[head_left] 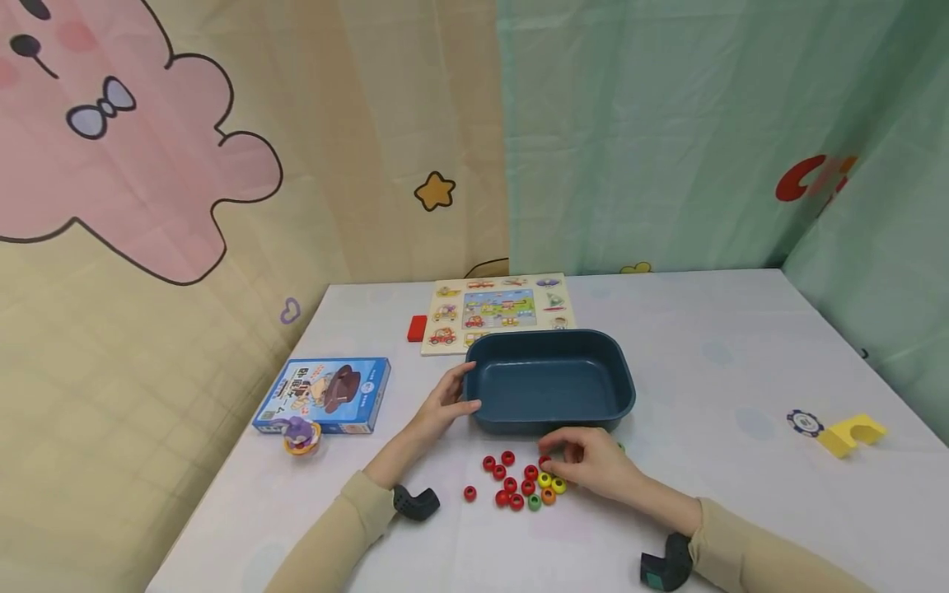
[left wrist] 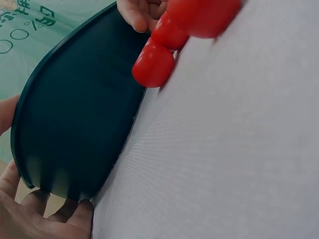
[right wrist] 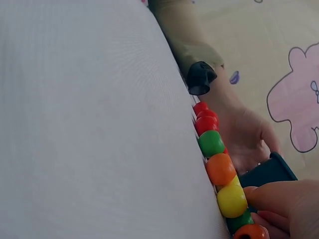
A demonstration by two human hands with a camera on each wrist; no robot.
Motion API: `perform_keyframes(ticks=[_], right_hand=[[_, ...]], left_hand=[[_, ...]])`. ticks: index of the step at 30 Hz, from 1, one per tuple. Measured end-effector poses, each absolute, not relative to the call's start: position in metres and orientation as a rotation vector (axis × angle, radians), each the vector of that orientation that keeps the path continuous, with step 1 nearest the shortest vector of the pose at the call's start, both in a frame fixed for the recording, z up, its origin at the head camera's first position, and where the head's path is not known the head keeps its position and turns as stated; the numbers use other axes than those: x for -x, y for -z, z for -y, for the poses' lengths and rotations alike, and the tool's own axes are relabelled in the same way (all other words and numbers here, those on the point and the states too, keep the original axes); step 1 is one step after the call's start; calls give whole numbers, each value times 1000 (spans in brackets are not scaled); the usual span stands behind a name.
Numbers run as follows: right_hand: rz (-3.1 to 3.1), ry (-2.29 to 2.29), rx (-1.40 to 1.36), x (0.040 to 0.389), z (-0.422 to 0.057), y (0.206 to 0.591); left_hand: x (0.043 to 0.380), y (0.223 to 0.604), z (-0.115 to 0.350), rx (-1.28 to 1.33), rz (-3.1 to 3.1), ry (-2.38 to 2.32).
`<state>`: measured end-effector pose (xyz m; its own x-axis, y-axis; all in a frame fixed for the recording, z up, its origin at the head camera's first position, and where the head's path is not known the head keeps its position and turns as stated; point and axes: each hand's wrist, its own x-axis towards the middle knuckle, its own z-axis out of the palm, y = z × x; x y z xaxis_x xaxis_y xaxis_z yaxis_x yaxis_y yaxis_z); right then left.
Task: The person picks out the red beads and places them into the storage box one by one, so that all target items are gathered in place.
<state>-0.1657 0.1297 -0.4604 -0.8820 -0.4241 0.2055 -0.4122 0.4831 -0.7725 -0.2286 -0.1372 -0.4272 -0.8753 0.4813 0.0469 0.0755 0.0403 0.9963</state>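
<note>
A dark blue rectangular basin (head_left: 549, 427) stands on the white-covered table. My left hand (head_left: 447, 397) grips its left end, the fingers spread against the outer wall (left wrist: 55, 149) and the thumb apart from them. In front of the basin lie several round beads, mostly red (head_left: 510, 485), with yellow (head_left: 559, 486), orange (head_left: 549, 497) and green (head_left: 535, 502) ones on the right side. My right hand (head_left: 593, 463) is low at the basin's near side, its thumb and forefinger around a red bead (head_left: 544, 462). In the right wrist view, the fingers are partly behind a yellow bead (right wrist: 232, 201).
Behind the basin lies a wooden picture puzzle board (head_left: 445, 317), beside a red block (head_left: 418, 329). A blue box (head_left: 322, 395) and a small purple toy (head_left: 299, 434) are at left. At right lie a chip-like disc (head_left: 805, 423) and a yellow arch block (head_left: 851, 434). Curtains hang behind the table.
</note>
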Motion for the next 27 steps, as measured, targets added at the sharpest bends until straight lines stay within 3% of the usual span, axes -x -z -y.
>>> perform_keyframes(ticks=[27], right_hand=[[-2932, 1232, 771, 158, -127, 455]], left_hand=[[229, 427, 137, -527, -2029, -1923]])
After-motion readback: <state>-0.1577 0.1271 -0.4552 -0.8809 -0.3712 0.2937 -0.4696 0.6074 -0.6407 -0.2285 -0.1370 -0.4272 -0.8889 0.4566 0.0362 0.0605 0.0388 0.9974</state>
